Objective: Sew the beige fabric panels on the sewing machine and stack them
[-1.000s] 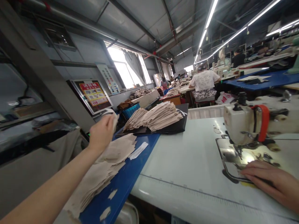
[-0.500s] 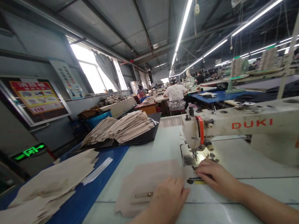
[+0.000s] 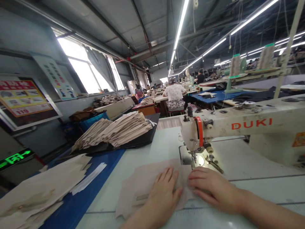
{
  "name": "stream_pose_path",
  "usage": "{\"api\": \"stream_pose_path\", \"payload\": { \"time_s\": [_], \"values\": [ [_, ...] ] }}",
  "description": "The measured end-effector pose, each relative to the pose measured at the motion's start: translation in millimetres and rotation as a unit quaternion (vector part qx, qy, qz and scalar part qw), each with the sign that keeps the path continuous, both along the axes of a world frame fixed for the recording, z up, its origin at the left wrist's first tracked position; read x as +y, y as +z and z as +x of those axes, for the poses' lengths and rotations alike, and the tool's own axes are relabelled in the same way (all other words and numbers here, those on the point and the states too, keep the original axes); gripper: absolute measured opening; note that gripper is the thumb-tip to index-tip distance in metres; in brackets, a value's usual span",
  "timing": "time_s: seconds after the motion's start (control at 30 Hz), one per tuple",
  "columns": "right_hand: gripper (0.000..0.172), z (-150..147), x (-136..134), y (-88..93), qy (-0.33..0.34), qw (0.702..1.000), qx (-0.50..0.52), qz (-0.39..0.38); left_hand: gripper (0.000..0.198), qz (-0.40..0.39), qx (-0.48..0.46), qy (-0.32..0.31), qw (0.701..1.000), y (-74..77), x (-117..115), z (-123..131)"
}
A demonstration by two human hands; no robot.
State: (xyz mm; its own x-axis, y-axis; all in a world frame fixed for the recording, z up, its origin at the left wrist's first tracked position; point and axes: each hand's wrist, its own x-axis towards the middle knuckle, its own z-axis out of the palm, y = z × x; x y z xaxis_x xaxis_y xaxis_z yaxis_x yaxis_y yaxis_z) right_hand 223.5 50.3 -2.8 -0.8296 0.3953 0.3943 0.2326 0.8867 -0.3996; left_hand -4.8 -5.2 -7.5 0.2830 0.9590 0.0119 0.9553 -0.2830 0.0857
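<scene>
A beige fabric piece (image 3: 133,181) lies on the pale sewing table, a narrow slot-like strip (image 3: 141,197) showing on it. My left hand (image 3: 164,192) lies flat over the fabric with its fingers stretched out, covering part of the strip. At the fabric's right edge, my right hand (image 3: 213,187) has its fingers together and bent, with the edge at the fingertips and thumb. The fingertips are just in front of the sewing machine's needle area (image 3: 195,157), where a lamp lights the metal plate.
The sewing machine (image 3: 252,124) spans the right side. Left of the table, stacked beige pieces (image 3: 126,127) rest on a black sheet. More beige pieces (image 3: 43,181) and white strips (image 3: 89,178) lie on a blue surface (image 3: 105,168). A co-worker (image 3: 175,93) sits ahead.
My right hand has come back from beside the needle to the fabric's right edge. My left hand has spread flatter on the fabric, covering more of the strip. The view has turned slightly right.
</scene>
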Motion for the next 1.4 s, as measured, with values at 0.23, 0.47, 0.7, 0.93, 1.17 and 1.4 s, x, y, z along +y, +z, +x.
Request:
{"api": "stream_pose_path", "payload": {
  "time_s": [0.23, 0.47, 0.7, 0.93, 1.17, 1.4],
  "values": [
    [0.029, 0.3, -4.3, -6.0, 0.012, 0.999, -0.042, 0.026, 0.041, 0.093, -0.044, -0.024, 0.994, -3.1, -5.3, -0.9],
    [0.023, 6.8, 2.4, -16.0, 0.011, 0.996, -0.024, 0.084, 0.032, 0.22, -0.047, 0.103, 0.969, 11.8, -8.5, -121.0],
    [0.025, 10.0, 9.9, -24.0, -0.032, 0.996, 0.028, 0.073, 0.03, 0.199, -0.006, 0.361, 0.911, 35.6, -22.3, -268.6],
    [0.024, 12.4, 11.1, -32.9, -0.042, 0.996, 0.045, 0.065, 0.032, 0.163, -0.003, 0.405, 0.9, 14.3, -36.4, -287.2],
    [0.024, 18.2, 12.2, -41.8, -0.055, 0.997, 0.05, 0.037, 0.033, 0.168, -0.002, 0.404, 0.899, 13.3, -36.4, -290.4],
    [0.026, 18.0, 14.3, -40.4, -0.055, 0.997, 0.034, 0.031, 0.037, 0.191, 0.009, 0.38, 0.905, 12.5, -38.5, -290.8]
  ]
}}
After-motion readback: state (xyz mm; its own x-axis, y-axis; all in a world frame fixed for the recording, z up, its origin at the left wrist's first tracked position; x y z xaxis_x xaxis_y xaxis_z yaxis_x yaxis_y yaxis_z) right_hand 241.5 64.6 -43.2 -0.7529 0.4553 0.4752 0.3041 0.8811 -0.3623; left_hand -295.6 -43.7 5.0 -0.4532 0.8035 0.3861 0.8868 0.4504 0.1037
